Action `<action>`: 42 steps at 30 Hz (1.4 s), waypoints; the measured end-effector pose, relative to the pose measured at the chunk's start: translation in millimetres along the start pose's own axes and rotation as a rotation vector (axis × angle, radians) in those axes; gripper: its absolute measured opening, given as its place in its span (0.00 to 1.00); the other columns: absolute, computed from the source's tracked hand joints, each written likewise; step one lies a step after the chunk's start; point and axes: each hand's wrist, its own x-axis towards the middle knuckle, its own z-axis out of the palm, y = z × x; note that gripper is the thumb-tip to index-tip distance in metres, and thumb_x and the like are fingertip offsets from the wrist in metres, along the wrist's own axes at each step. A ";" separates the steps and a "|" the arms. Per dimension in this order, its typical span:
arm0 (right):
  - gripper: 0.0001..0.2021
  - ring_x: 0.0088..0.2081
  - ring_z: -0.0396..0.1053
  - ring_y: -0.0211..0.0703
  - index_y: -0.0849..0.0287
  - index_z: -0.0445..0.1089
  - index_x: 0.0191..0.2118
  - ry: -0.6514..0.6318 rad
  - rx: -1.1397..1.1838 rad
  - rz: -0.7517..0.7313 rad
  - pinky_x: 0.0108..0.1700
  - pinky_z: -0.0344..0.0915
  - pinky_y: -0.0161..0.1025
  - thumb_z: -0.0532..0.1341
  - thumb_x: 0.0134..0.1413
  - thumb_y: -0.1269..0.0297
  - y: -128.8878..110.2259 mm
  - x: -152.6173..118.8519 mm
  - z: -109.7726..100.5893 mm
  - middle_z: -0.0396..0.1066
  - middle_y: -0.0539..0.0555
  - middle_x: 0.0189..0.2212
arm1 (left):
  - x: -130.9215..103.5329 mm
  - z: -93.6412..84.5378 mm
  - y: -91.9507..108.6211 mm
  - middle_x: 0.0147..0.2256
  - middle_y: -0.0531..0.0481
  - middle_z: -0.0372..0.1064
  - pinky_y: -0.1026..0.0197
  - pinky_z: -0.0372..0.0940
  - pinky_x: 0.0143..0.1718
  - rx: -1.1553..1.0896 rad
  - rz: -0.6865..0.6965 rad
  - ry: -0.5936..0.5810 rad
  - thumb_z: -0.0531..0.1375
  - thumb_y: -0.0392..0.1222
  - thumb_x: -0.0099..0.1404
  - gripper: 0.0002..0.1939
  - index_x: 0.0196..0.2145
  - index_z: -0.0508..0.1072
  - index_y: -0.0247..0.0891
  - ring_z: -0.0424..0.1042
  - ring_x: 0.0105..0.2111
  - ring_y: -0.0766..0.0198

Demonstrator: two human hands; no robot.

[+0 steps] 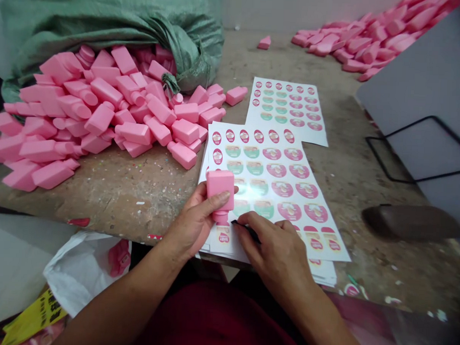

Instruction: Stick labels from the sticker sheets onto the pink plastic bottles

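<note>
Between the thumb and fingers of my left hand (198, 216) is a small pink plastic bottle (221, 185), its neck pointing down toward me. It is held over the near left part of a sticker sheet (265, 234). My right hand (273, 244) is closed around a thin black tool (250, 230), whose tip lies close to the bottle's neck at the sheet. Most of the tool is hidden by my fingers, so its kind is unclear. The sheet bears rows of pink, green and red printed labels and lies on a stack of similar sheets.
Pink bottles (104, 92) spill from a green sack (107, 17) at the left. Another sticker sheet (284, 121) lies behind the stack. More pink bottles (366, 41) are heaped far right, near a grey panel (425, 88) and a dark brown object (413, 222). A white bag (83, 268) hangs below the table edge.
</note>
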 end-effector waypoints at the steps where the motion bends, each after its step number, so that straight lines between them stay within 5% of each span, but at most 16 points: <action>1: 0.09 0.20 0.64 0.41 0.56 0.70 0.35 -0.008 -0.002 -0.002 0.33 0.51 0.40 0.54 0.65 0.65 -0.2 0.6 -0.5 0.76 0.48 0.24 | -0.3 0.2 0.0 0.41 0.44 0.76 0.56 0.63 0.54 -0.001 -0.002 -0.001 0.69 0.36 0.54 0.18 0.43 0.73 0.34 0.73 0.44 0.59; 12: 0.07 0.23 0.66 0.44 0.52 0.71 0.35 -0.104 0.146 0.165 0.28 0.52 0.36 0.57 0.61 0.60 1.5 2.0 -3.5 0.75 0.47 0.24 | 0.8 -1.3 -0.5 0.41 0.44 0.76 0.55 0.63 0.55 -0.001 -0.008 -0.008 0.69 0.37 0.54 0.21 0.46 0.73 0.34 0.73 0.46 0.58; 20: 0.10 0.19 0.59 0.41 0.56 0.69 0.33 0.016 -0.016 -0.007 0.32 0.52 0.39 0.54 0.64 0.66 -2.7 2.8 -1.9 0.72 0.47 0.19 | 1.0 -0.3 0.2 0.40 0.43 0.76 0.58 0.64 0.54 -0.032 -0.016 0.006 0.69 0.35 0.54 0.21 0.47 0.73 0.32 0.73 0.43 0.61; 30: 0.07 0.22 0.66 0.42 0.54 0.69 0.34 -0.077 0.118 0.096 0.28 0.52 0.37 0.56 0.63 0.61 -0.9 3.4 -2.5 0.75 0.48 0.24 | 0.6 1.2 1.8 0.40 0.43 0.76 0.58 0.64 0.53 -0.024 -0.019 0.017 0.67 0.34 0.56 0.18 0.45 0.73 0.32 0.73 0.43 0.61; 37: 0.10 0.18 0.60 0.41 0.56 0.69 0.33 0.033 -0.029 -0.012 0.31 0.53 0.39 0.54 0.64 0.66 -2.2 2.7 -2.5 0.71 0.47 0.19 | 0.4 2.7 2.3 0.39 0.43 0.76 0.60 0.66 0.50 -0.062 -0.027 0.030 0.65 0.31 0.58 0.18 0.47 0.73 0.30 0.74 0.40 0.63; 42: 0.07 0.20 0.62 0.42 0.56 0.70 0.34 -0.048 0.051 0.021 0.29 0.53 0.38 0.57 0.62 0.64 0.2 4.6 -5.4 0.72 0.47 0.20 | 0.2 2.4 1.3 0.38 0.44 0.76 0.59 0.66 0.51 -0.050 -0.019 0.009 0.66 0.32 0.57 0.21 0.49 0.73 0.32 0.74 0.40 0.63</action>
